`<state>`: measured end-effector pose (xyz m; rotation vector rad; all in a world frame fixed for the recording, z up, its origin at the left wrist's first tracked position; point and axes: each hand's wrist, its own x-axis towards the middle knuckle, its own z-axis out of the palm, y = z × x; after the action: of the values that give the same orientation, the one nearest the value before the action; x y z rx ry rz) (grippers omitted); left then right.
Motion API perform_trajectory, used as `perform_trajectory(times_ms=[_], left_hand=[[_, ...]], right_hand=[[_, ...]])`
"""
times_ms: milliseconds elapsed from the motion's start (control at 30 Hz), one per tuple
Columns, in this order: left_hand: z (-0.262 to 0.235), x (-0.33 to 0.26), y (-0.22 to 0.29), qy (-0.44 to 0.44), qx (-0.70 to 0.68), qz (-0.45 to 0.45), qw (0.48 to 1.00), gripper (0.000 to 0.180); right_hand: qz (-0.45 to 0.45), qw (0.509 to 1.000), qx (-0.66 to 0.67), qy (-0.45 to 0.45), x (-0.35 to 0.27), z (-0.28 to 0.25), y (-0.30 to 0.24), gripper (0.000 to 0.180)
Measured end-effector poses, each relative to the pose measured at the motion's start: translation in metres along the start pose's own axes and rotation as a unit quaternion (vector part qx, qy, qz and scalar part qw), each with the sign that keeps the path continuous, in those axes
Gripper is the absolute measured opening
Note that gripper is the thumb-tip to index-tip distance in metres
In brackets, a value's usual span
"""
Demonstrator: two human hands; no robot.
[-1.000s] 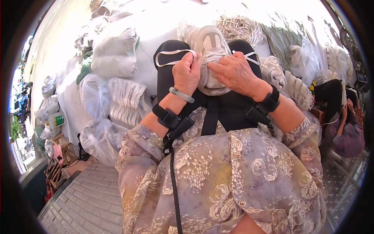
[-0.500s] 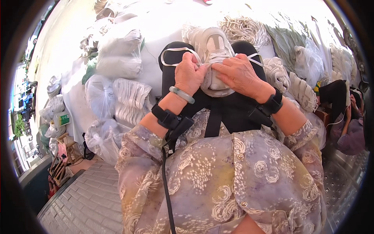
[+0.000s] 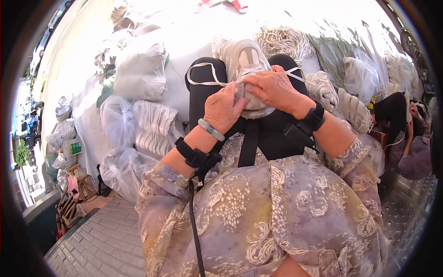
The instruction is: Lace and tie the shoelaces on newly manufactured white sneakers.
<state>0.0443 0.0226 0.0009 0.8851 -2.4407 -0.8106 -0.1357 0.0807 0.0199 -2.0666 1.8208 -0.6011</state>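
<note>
While the left hand (image 3: 224, 108) leaned loosely curled against the lacing and the right hand (image 3: 275, 88) bent its fingers over it, whether either pinched the lace (image 3: 205, 84) was hidden. Between the knees (image 3: 284, 60) lay the pale shoe (image 3: 247, 54); shifting legs might have tipped it, and the lace's slack loop could have twisted. Other pale shoes (image 3: 323, 90) crowded the right side; beyond lay heaped laces (image 3: 286, 44) and a bulging clear bag (image 3: 140, 76).

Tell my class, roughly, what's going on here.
A seated person has a pale shoe between their knees, toe pointing away. The left hand and right hand meet at its lacing. White lace loops out over the left knee; another length shows beyond the right hand. The grips are partly hidden.
</note>
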Motion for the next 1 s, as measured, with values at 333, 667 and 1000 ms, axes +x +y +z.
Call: perform_trajectory(times_ms=[333,667,1000], left_hand=[[0.002,0.003,-0.01,0.008,-0.067,-0.031,0.997,0.02],[0.005,0.006,-0.021,0.003,-0.142,-0.012,0.99,0.023],[-0.008,-0.009,-0.009,-0.018,-0.044,0.022,0.999,0.037]], right_hand=[[-0.034,0.996,-0.088,0.006,0.003,0.0,-0.017,0.011],[-0.107,0.971,-0.211,-0.019,0.023,0.011,-0.013,0.004],[0.001,0.985,-0.13,0.118,-0.115,-0.067,0.03,0.012]])
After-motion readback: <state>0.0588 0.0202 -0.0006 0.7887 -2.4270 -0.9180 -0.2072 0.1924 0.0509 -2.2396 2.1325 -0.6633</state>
